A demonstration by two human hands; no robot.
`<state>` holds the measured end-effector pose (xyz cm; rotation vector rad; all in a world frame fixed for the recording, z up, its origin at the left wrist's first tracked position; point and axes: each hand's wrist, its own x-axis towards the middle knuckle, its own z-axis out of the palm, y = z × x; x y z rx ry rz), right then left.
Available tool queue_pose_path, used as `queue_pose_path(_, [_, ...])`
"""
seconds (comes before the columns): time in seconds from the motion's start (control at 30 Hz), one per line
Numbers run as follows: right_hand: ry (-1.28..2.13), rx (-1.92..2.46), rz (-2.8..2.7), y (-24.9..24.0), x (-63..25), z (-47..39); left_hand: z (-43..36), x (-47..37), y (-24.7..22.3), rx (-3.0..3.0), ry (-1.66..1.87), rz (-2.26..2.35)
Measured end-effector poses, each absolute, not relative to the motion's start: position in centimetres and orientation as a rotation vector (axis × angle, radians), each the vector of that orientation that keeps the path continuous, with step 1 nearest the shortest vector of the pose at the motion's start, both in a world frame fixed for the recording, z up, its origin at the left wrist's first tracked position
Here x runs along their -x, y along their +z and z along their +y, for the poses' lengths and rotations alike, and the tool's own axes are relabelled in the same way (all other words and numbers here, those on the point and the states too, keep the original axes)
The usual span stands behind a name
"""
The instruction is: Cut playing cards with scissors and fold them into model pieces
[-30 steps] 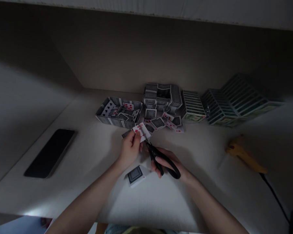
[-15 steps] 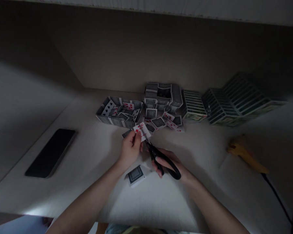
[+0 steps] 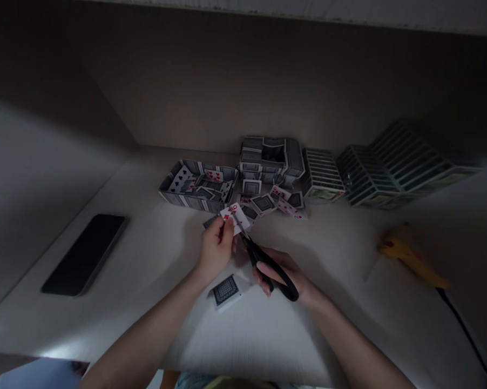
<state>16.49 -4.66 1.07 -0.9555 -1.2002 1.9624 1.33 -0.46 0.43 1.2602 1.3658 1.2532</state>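
My left hand (image 3: pixel 219 243) pinches a playing card (image 3: pixel 239 216) with red diamonds on its face. In my right hand (image 3: pixel 278 267) is a pair of black-handled scissors (image 3: pixel 286 283), its blades lying across the card. Whether the blades have cut into it I cannot tell. Just beyond the card, several loose playing cards (image 3: pixel 263 204) lie scattered, some face up and some face down. A stack of cards (image 3: pixel 226 292) sits on the table below my hands, back side up.
An open box made of cards (image 3: pixel 190 201) holds card pieces. Behind stand a larger card structure (image 3: pixel 251 148) and ribbed stepped structures (image 3: pixel 324 170), (image 3: pixel 405 162). A black phone (image 3: pixel 85 254) lies left, a yellow glue gun (image 3: pixel 413 259) with a cord right. A shelf edge (image 3: pixel 308 16) hangs overhead.
The scissor handles have closed slightly and shifted a little to the left. My left hand and the card stay almost where they were.
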Motion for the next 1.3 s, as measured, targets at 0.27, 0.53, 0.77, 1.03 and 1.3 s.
queue_pose_path(0.27, [1.967,0.937,-1.189,0.88,-16.54,-4.75,-0.47,-1.35,0.77,-1.258,1.252,1.382])
queue_pose_path(0.53, [1.943,0.986,-1.159,1.2,-16.21,-4.84,-0.48,-1.32,0.92,-1.226,1.253,1.382])
queue_pose_path(0.77, [1.953,1.036,-1.136,1.24,-16.4,-4.79,-0.46,-1.38,1.01,-1.213,1.268,1.373])
queue_pose_path(1.03, [1.969,0.992,-1.107,0.95,-16.4,-4.95,-0.36,-1.44,0.76,-1.183,1.269,1.366])
queue_pose_path(1.3, [1.957,1.033,-1.148,0.99,-16.38,-4.93,-0.38,-1.41,0.93,-1.185,1.276,1.379])
